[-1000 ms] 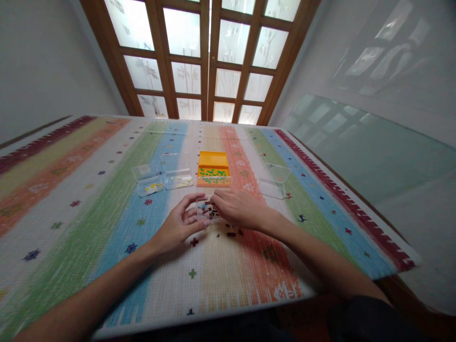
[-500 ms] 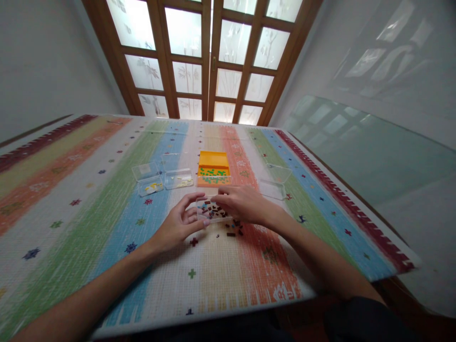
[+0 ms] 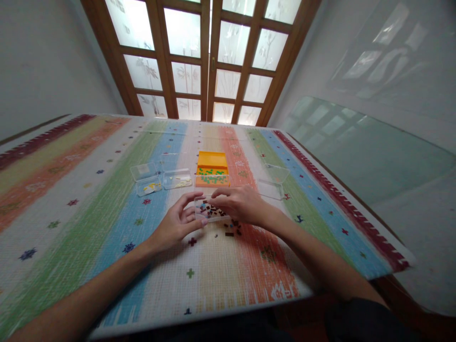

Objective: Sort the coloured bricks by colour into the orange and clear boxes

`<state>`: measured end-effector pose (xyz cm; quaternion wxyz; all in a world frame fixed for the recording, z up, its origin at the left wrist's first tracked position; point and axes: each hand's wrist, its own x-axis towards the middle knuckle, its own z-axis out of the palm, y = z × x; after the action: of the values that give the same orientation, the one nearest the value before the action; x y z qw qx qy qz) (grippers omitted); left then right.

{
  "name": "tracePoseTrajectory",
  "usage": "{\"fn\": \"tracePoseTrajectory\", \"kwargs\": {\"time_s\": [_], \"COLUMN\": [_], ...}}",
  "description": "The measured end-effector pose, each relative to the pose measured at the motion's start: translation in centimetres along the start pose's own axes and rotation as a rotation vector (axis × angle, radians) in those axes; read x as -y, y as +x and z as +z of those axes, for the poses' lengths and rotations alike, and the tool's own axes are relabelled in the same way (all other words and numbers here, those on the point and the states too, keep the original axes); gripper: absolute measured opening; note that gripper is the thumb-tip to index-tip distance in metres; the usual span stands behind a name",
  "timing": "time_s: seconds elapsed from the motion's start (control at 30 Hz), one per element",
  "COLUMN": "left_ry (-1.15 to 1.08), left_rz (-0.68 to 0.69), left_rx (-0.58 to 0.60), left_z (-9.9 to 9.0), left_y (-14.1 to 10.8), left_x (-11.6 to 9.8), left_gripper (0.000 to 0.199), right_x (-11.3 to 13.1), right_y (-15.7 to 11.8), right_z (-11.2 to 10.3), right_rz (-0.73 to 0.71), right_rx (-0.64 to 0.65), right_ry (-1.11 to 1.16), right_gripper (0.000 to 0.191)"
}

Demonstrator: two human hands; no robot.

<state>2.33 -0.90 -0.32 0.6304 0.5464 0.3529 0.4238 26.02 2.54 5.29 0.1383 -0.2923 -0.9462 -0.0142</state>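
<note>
A clear plastic box (image 3: 210, 221) holding small dark brown and a few blue pieces sits on the striped tablecloth in front of me. My left hand (image 3: 175, 219) grips its left side, thumb at the near corner and fingers around the far one. Over the right part of the box is my right hand (image 3: 242, 203), its fingertips pinched together above the pieces; whatever they hold is hidden. Several loose brown pieces (image 3: 230, 233) lie on the cloth at the near right of the box, partly below my right hand.
Behind the box stands an open orange box (image 3: 212, 158) with green pieces. To the left are two open clear boxes, one with yellow pieces (image 3: 152, 187), another with whitish pieces (image 3: 182, 181). Another open clear box (image 3: 272, 191) lies to the right.
My right hand's fingers have shifted slightly left over the box and curled a little more. My left hand keeps its hold on the box. The whole view has shifted slightly.
</note>
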Motion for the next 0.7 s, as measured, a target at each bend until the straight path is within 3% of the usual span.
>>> {"fn": "tracePoseTrajectory", "kwargs": {"time_s": [0.17,0.53,0.7], "left_ry": [0.001,-0.103,-0.124], "left_rz": [0.000,-0.070,-0.079], "left_rx": [-0.018,-0.216,-0.213], "left_z": [-0.2,0.0,-0.1], "left_y": [0.2,0.5,0.6], "left_x": [0.0,-1.5,-2.1], "left_gripper": [0.063,0.059,0.059], "right_x": [-0.7,-2.5,-3.1], "right_y": [-0.8,-3.2,-5.4], "right_z": [-0.2,-1.0,0.1], "right_rz": [0.026,0.086,0.094], "right_rx": [-0.072,-0.254,-0.207], "right_ry": [0.005,0.046,0.137], "right_gripper": [0.029,0.028,0.026]}}
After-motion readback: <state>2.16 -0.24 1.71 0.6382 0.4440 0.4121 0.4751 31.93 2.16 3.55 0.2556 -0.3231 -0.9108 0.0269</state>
